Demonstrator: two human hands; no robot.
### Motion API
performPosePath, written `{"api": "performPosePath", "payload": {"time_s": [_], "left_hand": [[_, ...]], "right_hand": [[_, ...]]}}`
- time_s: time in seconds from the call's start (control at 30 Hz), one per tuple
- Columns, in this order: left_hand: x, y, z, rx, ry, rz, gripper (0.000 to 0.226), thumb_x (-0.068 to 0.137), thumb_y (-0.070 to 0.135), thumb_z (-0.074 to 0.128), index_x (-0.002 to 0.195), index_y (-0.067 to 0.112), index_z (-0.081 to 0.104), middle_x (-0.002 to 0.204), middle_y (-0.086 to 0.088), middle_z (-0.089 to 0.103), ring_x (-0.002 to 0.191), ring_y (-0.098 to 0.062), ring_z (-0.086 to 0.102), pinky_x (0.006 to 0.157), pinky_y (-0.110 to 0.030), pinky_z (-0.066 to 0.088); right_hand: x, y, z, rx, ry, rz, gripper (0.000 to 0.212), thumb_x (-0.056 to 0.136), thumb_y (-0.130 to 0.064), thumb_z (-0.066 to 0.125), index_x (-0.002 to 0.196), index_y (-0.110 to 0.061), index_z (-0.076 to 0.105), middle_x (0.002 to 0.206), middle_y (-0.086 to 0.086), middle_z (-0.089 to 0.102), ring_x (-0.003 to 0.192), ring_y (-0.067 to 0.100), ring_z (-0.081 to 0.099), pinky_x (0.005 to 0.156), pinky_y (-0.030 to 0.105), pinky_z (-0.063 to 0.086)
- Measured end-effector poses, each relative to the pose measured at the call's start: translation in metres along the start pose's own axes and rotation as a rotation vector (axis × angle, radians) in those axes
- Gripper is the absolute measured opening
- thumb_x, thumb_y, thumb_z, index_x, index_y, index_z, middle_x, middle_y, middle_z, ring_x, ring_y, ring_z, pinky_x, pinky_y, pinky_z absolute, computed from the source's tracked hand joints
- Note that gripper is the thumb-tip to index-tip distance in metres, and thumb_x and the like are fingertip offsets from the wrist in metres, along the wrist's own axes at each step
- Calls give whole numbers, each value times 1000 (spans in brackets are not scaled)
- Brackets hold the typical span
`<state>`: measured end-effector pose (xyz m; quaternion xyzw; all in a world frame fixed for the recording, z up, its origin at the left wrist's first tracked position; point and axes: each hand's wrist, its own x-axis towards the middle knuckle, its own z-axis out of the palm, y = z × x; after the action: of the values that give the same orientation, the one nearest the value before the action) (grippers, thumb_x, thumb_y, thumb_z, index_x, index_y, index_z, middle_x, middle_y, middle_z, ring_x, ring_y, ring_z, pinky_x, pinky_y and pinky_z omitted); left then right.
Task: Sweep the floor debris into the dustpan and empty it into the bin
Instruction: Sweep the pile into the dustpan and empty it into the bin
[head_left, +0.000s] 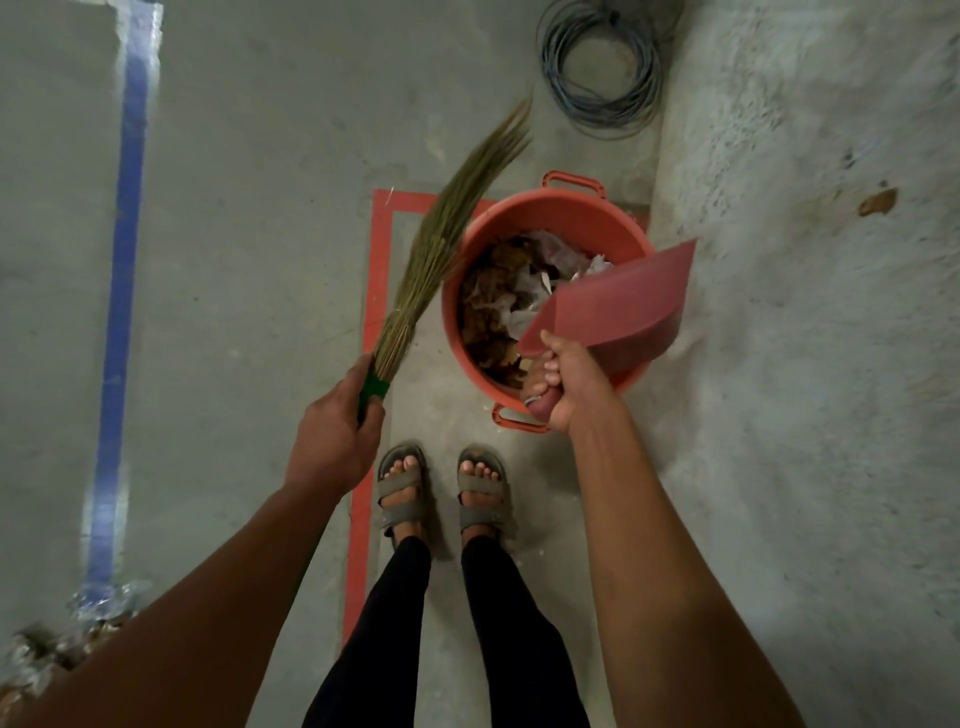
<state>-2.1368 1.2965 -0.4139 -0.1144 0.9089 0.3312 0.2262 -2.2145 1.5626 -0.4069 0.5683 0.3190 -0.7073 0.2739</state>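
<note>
An orange round bin (478, 249) with two handles stands on the concrete floor just ahead of my feet. Dry brown leaves and crumpled paper (509, 291) fill it. My right hand (569, 382) grips the handle of a red dustpan (613, 306), which is tipped on its side over the bin's right half, its underside toward me. My left hand (337, 421) holds a straw broom (447, 234) by its green-wrapped grip. The bristles point up and away, left of the bin and off the floor.
Red tape (376, 291) outlines the bin's spot. A blue tape line (122, 291) runs along the left. A coil of grey cable (602, 67) lies beyond the bin. A rough wall (805, 312) rises on the right. Debris (57, 644) lies at the lower left.
</note>
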Motion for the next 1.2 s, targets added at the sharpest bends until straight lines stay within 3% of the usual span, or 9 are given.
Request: {"api": "performPosePath", "payload": {"time_s": [0.27, 0.47, 0.87, 1.0, 1.2], "left_hand": [[11, -7, -2, 30, 9, 17, 57, 105, 31, 48, 159, 30, 32, 116, -8, 68, 85, -22, 62, 76, -36, 53], [21, -9, 7, 9, 37, 34, 56, 105, 29, 49, 159, 29, 33, 118, -10, 69, 87, -23, 62, 78, -36, 51], [60, -37, 56, 17, 14, 57, 56, 106, 29, 48, 159, 31, 32, 112, -9, 69, 80, -22, 61, 71, -33, 47], [63, -33, 55, 14, 6, 51, 55, 106, 29, 48, 158, 32, 33, 108, -7, 68, 79, -21, 61, 71, -35, 51], [53, -13, 40, -3, 39, 33, 56, 105, 25, 51, 158, 27, 36, 117, -14, 69, 88, -26, 61, 76, -36, 48]], "right_hand": [[10, 19, -6, 198, -116, 91, 42, 103, -25, 57, 63, -18, 43, 47, -9, 33, 35, 4, 28, 35, 18, 28], [49, 12, -6, 368, -274, 312, 55, 105, -28, 55, 53, -18, 39, 41, -8, 33, 30, 6, 32, 30, 18, 30], [166, 14, -12, 380, -237, 286, 56, 108, -26, 51, 54, -19, 34, 39, -7, 31, 29, 9, 33, 28, 20, 29], [142, 23, -24, 288, -306, 264, 58, 106, -38, 53, 54, -21, 35, 40, -8, 31, 29, 6, 31, 28, 19, 27], [59, 15, -63, 497, -496, 356, 40, 101, -33, 60, 68, -14, 46, 44, -5, 40, 28, 9, 39, 29, 18, 34]]}}
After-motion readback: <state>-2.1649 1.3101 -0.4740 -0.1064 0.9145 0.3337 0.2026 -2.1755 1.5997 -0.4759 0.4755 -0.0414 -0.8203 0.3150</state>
